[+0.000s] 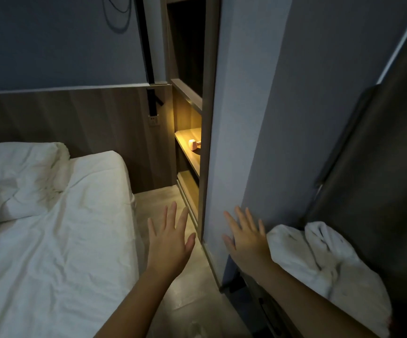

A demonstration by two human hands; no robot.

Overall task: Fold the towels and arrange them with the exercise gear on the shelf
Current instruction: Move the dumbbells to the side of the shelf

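Dim bedroom, grey partition wall (pixel 234 118) ahead. Bunched white towel (pixel 319 259) lying against the right forearm, low right. Pink dumbbell (pixel 194 145) on the lit wooden shelf (pixel 181 140), well beyond. Both hands empty, fingers straight and spread: left hand (pixel 170 242) over the floor (pixel 158 198), right hand (pixel 245 236) before the partition. Rumpled white bed (pixel 51 240) at left.

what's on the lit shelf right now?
One pink dumbbell lies on the lit shelf; only one end and a bit of its handle show. The upright in front covers the rest of it and the shelf's right side.
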